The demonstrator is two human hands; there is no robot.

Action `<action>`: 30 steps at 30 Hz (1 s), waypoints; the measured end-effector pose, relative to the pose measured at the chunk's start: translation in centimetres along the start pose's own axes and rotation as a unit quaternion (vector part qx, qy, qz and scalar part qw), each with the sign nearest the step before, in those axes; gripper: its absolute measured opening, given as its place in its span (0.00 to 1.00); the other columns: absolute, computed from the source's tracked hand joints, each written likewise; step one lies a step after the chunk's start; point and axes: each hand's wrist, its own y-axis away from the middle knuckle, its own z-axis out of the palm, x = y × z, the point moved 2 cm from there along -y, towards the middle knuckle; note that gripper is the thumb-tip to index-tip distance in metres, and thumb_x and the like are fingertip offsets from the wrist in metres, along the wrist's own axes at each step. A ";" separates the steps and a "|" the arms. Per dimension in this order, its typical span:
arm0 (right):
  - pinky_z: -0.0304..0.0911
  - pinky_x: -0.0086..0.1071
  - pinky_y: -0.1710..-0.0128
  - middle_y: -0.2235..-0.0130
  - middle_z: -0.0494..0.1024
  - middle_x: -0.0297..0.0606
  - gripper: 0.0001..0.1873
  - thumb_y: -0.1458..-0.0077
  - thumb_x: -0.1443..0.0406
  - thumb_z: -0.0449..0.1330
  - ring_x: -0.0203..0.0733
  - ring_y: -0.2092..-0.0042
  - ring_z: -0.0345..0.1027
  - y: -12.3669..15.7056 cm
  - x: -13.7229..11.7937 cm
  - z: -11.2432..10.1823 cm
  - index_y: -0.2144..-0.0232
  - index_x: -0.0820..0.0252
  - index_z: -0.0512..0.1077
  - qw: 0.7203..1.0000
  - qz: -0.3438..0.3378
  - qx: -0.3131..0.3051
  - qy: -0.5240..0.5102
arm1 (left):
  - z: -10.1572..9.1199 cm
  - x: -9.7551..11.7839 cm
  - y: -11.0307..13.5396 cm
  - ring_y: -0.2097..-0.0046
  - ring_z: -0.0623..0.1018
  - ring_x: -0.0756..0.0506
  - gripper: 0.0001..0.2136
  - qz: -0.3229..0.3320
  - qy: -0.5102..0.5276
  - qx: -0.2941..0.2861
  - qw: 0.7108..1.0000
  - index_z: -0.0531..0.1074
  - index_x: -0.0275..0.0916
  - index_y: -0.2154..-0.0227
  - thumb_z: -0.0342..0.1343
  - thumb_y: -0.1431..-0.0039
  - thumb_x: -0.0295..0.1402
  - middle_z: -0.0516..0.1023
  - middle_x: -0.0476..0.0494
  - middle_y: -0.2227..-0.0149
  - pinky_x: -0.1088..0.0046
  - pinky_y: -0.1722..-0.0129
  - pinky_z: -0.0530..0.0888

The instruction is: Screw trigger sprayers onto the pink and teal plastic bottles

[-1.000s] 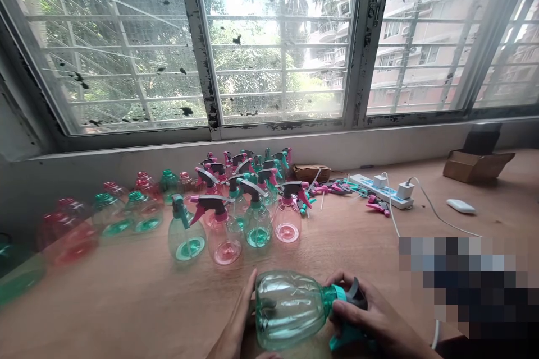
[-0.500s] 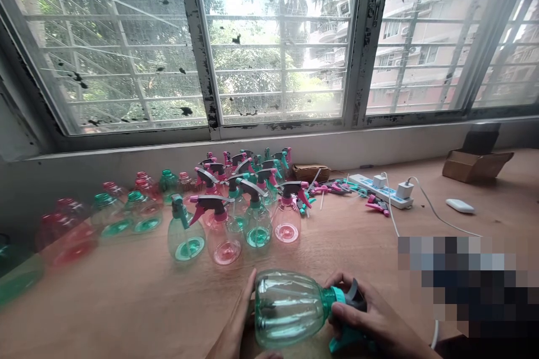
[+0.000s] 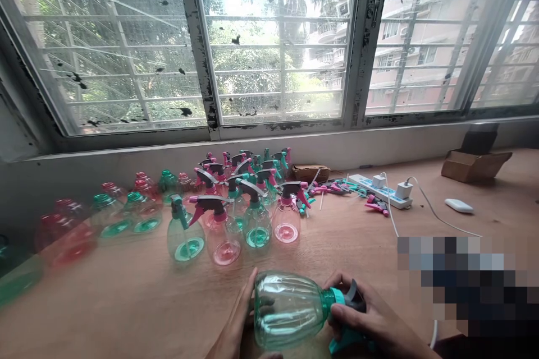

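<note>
Holding green bottle [image 3: 288, 309] sideways; left hand [image 3: 241, 314] gripping base [image 3: 260, 328], right hand [image 3: 366, 317] grip closed round spray head [image 3: 356, 299]; upright sprayer bottles [image 3: 257, 227] beyond on worktop [image 3: 126, 303]

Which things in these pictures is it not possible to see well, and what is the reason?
In the head view:
Left hand: cut off by the bottom edge, fingers partly behind the bottle.
Spray head: partly covered by the right hand.
Rear sprayers: hidden by front sprayers, so not countable.
Loose heads: too small and jumbled to count.
Far-left bottle: blurred, cut off by the left edge.
Right side: a pixel block covers whatever is there.
</note>
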 end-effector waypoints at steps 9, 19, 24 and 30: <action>0.69 0.28 0.70 0.72 0.82 0.32 0.22 0.52 0.53 0.74 0.37 0.72 0.75 0.1 0.3 -0.1 0.65 0.59 0.70 1.000 0.010 -0.010 -0.010 | -0.2 0.8 0.1 0.35 0.68 0.31 0.48 -0.028 0.022 -0.010 0.999 0.38 0.47 0.28 0.59 0.42 0.56 0.64 0.36 0.33 0.56 0.31 0.57; 0.68 0.28 0.70 0.72 0.82 0.35 0.23 0.51 0.53 0.74 0.37 0.72 0.76 -0.2 1.2 -0.8 0.64 0.60 0.69 0.999 0.010 -0.038 -0.018 | 0.6 1.1 -0.1 0.34 0.68 0.33 0.40 0.025 0.020 0.025 0.999 0.44 0.58 0.30 0.60 0.39 0.53 0.55 0.45 0.28 0.60 0.33 0.63; 0.65 0.26 0.72 0.73 0.80 0.32 0.23 0.51 0.54 0.73 0.36 0.73 0.74 -0.3 1.2 -0.6 0.64 0.60 0.68 0.999 0.001 -0.046 -0.029 | 0.6 1.0 -0.1 0.37 0.72 0.34 0.42 0.034 0.053 0.018 0.998 0.44 0.56 0.30 0.63 0.40 0.50 0.63 0.41 0.32 0.61 0.36 0.67; 0.62 0.25 0.73 0.75 0.79 0.30 0.22 0.51 0.54 0.74 0.35 0.74 0.73 -0.2 0.9 -0.4 0.65 0.59 0.68 0.999 0.005 -0.043 -0.024 | 0.3 0.6 0.1 0.30 0.63 0.33 0.44 0.009 0.111 -0.004 0.994 0.44 0.53 0.29 0.63 0.40 0.50 0.53 0.43 0.27 0.61 0.32 0.60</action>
